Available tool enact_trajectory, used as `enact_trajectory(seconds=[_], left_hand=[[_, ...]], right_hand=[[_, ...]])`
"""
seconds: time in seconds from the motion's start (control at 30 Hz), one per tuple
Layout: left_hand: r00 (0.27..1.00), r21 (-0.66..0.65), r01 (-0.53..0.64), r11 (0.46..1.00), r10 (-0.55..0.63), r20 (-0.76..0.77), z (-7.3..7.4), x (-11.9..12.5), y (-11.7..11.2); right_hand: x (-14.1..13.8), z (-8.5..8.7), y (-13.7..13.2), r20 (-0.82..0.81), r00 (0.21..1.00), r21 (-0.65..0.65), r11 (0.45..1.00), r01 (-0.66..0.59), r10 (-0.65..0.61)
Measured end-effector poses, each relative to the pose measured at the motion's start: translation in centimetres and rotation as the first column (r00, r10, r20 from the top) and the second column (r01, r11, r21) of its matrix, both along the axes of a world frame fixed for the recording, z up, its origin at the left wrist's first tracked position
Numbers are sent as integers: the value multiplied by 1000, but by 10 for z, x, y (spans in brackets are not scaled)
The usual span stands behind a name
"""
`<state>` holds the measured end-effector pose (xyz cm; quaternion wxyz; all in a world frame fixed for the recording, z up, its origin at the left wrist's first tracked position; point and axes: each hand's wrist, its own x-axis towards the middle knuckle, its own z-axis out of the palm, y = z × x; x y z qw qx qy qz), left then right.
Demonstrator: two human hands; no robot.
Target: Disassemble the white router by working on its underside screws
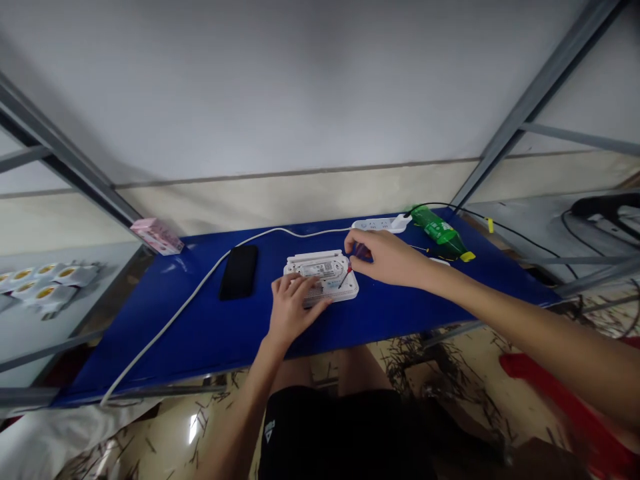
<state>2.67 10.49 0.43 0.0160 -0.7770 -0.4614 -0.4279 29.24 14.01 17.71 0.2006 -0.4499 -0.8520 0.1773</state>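
A white plastic device (325,273) with its inside showing lies on the blue table (200,327). My left hand (293,310) rests on its near left corner, fingers curled down and pressing it. My right hand (387,257) reaches in from the right and grips a small screwdriver (353,261) with a red and dark handle. The screwdriver's tip touches the right side of the device.
A black phone (239,271) lies left of the device. A white cable (200,287) runs to a power strip (383,225) at the back. A green bottle (443,233) lies on its side at right. A pink box (157,236) sits back left. Metal shelf bars frame both sides.
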Motion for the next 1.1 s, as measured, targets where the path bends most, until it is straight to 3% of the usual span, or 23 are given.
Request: enact_trajectory(seconds=[0.17,0.27,0.33,0.4,0.5,0.6,0.7,0.83,0.97,1.03,1.1], left_hand=[[992,100,96,990,-103,71,19,34,-3],[979,95,183,978,-190,74,24,43,7],[977,3,214,977,-214,24,25,47,16],[972,-82,227,971,-231,-41,26,54,26],[956,-163,241,957,-263,-131,32,77,49],[924,-259,243,935,-304,-231,41,116,80],[899,-341,202,918,-312,-306,46,156,110],[895,-424,103,900,-270,-356,46,189,130],[923,-394,66,917,-206,-324,49,183,118],[947,-342,51,938,-154,-281,49,156,100],[970,-288,8,958,-77,-229,43,113,77]], right_hand=[[0,5,-7,-147,989,-75,997,-15,4],[20,-2,-16,-273,960,-104,994,36,-63],[45,-23,-27,-382,902,-117,979,168,-200],[74,-57,-40,-495,780,-142,921,363,-383],[108,-121,-64,-599,479,-284,729,623,-642],[120,-170,-86,-605,290,-433,612,662,-742],[118,-189,-100,-617,231,-450,578,681,-752],[119,-190,-104,-602,250,-457,584,671,-758],[125,-195,-102,-603,233,-478,579,661,-763],[129,-200,-101,-606,224,-482,577,660,-763],[131,-202,-100,-625,225,-480,596,644,-747]])
